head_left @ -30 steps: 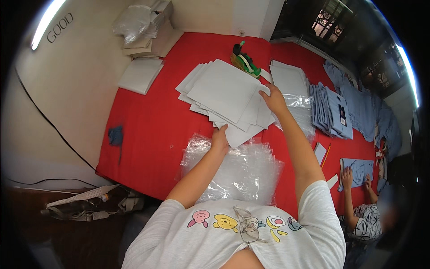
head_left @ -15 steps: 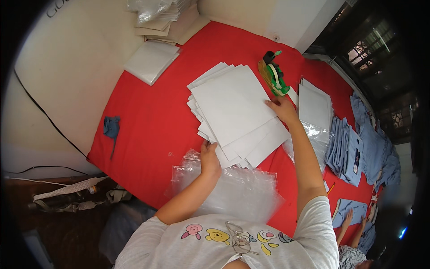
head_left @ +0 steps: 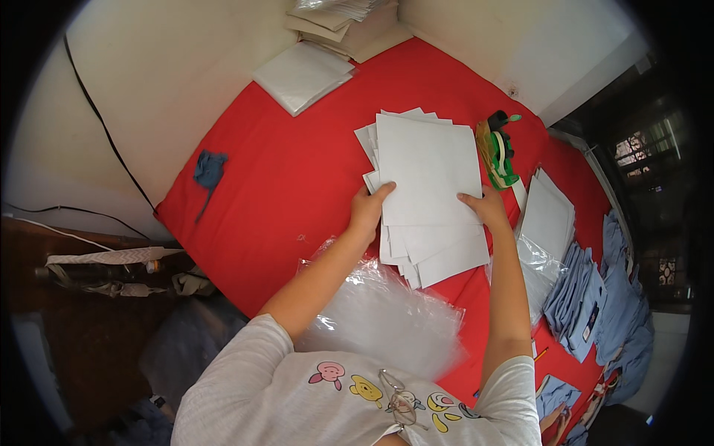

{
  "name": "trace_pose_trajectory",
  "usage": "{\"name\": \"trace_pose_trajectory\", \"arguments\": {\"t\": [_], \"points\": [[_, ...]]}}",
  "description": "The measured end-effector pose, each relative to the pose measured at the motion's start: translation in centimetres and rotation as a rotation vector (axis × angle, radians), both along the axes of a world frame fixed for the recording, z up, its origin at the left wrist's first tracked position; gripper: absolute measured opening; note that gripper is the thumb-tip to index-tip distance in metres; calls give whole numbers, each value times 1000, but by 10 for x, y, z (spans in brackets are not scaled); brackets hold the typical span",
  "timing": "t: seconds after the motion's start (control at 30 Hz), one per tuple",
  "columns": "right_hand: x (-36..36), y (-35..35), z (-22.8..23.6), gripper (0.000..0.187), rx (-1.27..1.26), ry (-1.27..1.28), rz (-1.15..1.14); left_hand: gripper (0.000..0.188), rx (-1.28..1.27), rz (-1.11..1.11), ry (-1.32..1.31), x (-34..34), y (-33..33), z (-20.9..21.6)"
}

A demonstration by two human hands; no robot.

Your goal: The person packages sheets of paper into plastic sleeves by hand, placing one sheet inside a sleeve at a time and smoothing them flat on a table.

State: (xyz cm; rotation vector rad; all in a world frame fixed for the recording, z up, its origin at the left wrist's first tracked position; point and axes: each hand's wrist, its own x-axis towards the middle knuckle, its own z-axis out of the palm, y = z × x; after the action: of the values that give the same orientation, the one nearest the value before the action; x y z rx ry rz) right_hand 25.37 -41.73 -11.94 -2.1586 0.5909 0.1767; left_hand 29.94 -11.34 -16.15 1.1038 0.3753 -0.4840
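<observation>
Left hand (head_left: 367, 211) and right hand (head_left: 491, 209) grip the papers (head_left: 429, 167) (quite uneven, I see) from opposite sides; pressure should be equal, so nothing slides.

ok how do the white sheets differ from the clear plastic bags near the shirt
The white sheets are opaque and matte; the plastic bags are see-through and shiny. The white sheets are in the grip of the left hand and right hand; the plastic bags lie on the red cloth, nearer the shirt. Both form piles with uneven edges.
</observation>
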Motion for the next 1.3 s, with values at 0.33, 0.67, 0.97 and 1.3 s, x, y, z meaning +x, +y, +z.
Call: {"name": "trace_pose_trajectory", "arguments": {"t": [0.33,0.67,0.97,1.3], "points": [[2,27,-15,60,1189,-189,-408,61,246,-99,-242,38,-2,-1],[22,42,-42,73,31,-328,-153,53,-45,-91,-83,34,-7,9],[61,25,-37,87,-456,-237,-122,49,-137,12,14,8,-12,-2],[66,-4,4,69,345,-31,-134,56,78,8,-219,15,-43,-11]]}}
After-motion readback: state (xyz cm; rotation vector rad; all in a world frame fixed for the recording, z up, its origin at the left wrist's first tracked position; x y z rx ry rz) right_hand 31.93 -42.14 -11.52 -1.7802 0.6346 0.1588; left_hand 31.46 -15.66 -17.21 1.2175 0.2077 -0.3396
